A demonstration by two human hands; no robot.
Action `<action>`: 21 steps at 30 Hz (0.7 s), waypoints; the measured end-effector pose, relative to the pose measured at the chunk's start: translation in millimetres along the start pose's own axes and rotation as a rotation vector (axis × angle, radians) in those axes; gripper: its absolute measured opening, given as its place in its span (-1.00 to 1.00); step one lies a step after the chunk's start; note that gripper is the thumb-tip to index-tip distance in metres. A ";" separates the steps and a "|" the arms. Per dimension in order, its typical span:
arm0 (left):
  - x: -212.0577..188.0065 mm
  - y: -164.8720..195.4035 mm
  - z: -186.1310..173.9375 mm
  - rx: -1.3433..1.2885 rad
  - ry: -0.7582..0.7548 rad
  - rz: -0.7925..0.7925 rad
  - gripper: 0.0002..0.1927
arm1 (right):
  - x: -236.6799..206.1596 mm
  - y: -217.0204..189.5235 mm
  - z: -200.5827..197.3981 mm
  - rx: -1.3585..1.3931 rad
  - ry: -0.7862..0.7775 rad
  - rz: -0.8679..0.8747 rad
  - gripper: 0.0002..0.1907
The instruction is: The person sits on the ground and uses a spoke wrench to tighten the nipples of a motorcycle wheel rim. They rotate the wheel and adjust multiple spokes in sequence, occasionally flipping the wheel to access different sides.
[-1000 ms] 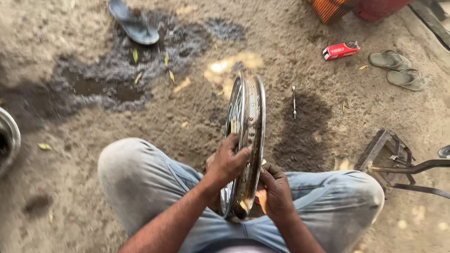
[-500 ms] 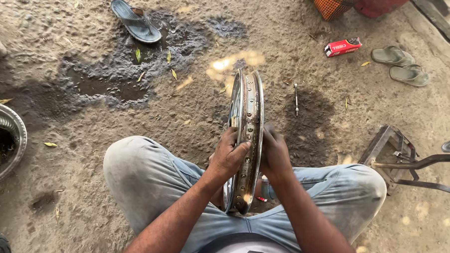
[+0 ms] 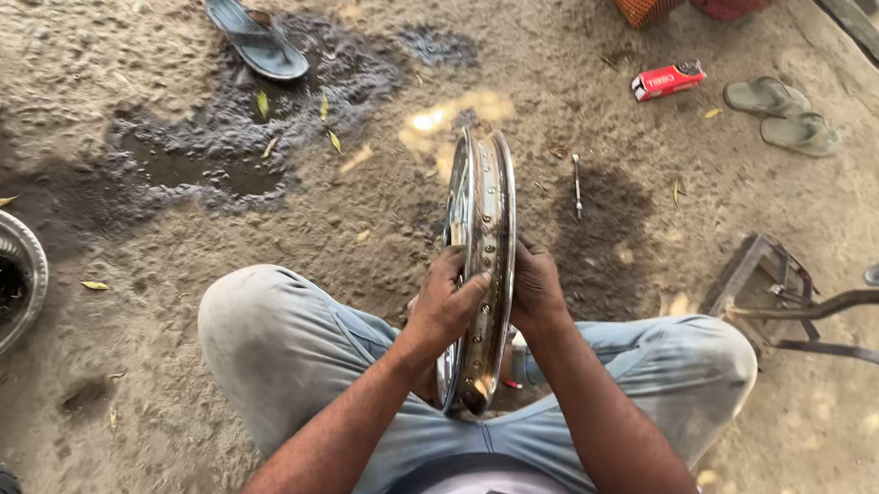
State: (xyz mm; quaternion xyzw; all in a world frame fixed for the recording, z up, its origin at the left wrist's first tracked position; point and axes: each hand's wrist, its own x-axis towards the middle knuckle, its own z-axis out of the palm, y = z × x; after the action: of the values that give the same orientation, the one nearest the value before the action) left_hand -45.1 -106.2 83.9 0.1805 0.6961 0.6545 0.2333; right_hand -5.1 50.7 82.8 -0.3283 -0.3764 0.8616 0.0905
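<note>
A shiny chrome wheel rim (image 3: pixel 483 206) stands upright on edge between my knees, seen edge-on, with small spoke holes along its channel. My left hand (image 3: pixel 447 305) grips its left flank, thumb laid across the channel. My right hand (image 3: pixel 536 287) clasps the right flank at the same height. The rim's lower part sinks between my thighs in grey-blue trousers (image 3: pixel 297 349). Its far edge rests over the dirt ground.
A thin metal rod (image 3: pixel 577 186) lies on the dirt right of the rim. A dark wet patch (image 3: pixel 212 153), a blue sandal (image 3: pixel 255 37), a red box (image 3: pixel 667 79), two grey sandals (image 3: pixel 782 113), a metal stand (image 3: pixel 792 303) and another rim at the left edge (image 3: pixel 12 281) surround me.
My right hand has come up from low beside the rim to clasp its right flank. My left hand stays on the left side. The view has shifted slightly.
</note>
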 end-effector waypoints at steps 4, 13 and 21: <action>-1.5 -4.1 -4.9 -0.079 0.000 -0.032 -0.51 | -35.5 3.8 5.4 -0.130 0.003 -0.004 -0.83; -16.8 -3.0 0.2 0.038 0.074 0.060 -0.35 | -77.9 40.6 -53.2 -0.226 -0.077 -0.027 -0.86; -27.5 12.7 1.4 0.194 0.080 0.148 -0.54 | -81.0 -24.0 -72.6 -0.997 0.007 -0.201 -0.83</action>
State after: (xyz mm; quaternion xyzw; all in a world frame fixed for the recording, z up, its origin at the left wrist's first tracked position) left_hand -22.3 -119.4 99.0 0.2268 0.7498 0.6061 0.1377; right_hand 100.9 77.6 103.7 -0.2968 -0.7713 0.5629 0.0063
